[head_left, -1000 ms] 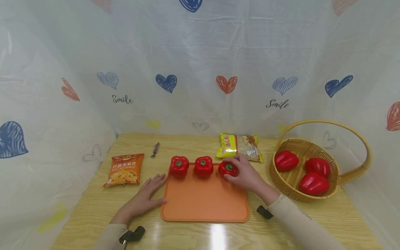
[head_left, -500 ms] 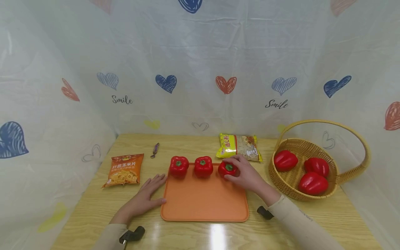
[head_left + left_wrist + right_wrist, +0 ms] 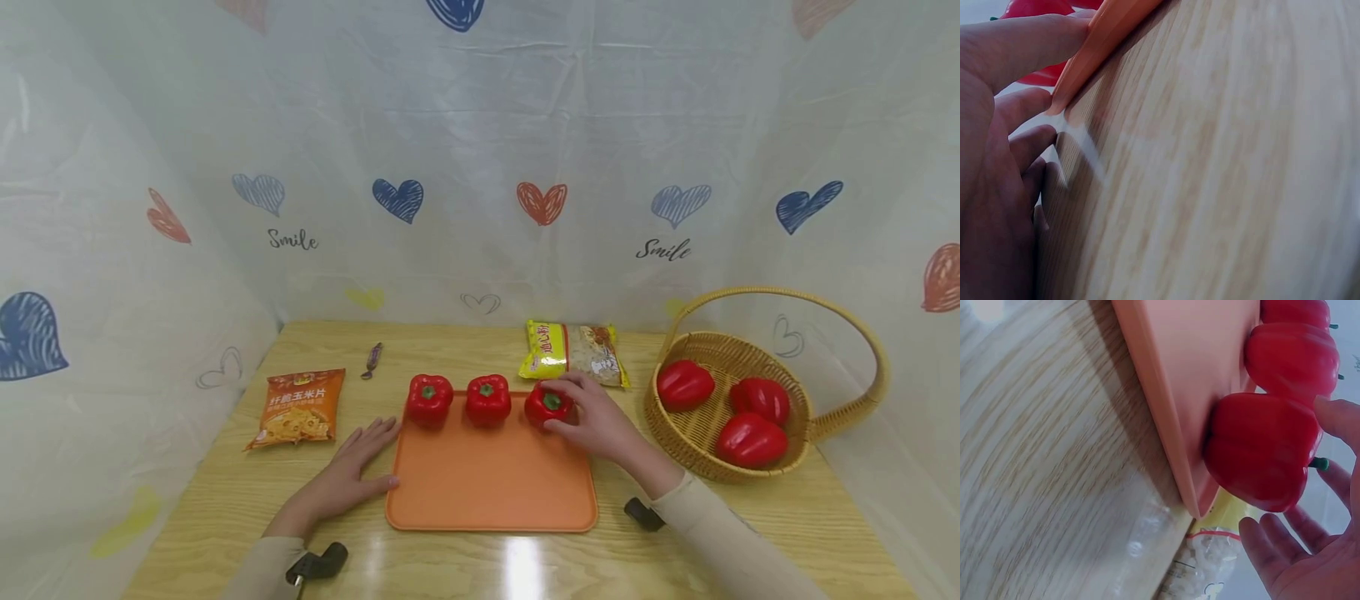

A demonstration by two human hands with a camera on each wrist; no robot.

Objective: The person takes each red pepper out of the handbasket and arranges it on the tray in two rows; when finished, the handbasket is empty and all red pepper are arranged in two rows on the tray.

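A red bell pepper (image 3: pixel 550 407) with a green stem stands upright at the back right of the orange tray (image 3: pixel 491 492). Around its right side is my right hand (image 3: pixel 600 421), thumb tip and fingertips right at the pepper. From the right wrist view, the fingers are spread loosely beside this pepper (image 3: pixel 1260 450), with a gap under some fingertips. Two more red bell peppers, one at the left corner (image 3: pixel 430 402) and one in the middle (image 3: pixel 488 402), line the tray's back edge. My left hand (image 3: pixel 348 471) lies flat beside the tray, fingertips and thumb at its left rim.
A wicker basket (image 3: pixel 675 450) with a tall handle stands at the right, holding several red peppers (image 3: pixel 752 440). Behind the tray lies a yellow and clear food packet (image 3: pixel 577 354). An orange snack bag (image 3: pixel 302 408) and a small spoon (image 3: pixel 372 360) lie at the left.
My right hand has shifted slightly right, its fingers loosening around the pepper, which has moved a touch right too. My left hand stays still.
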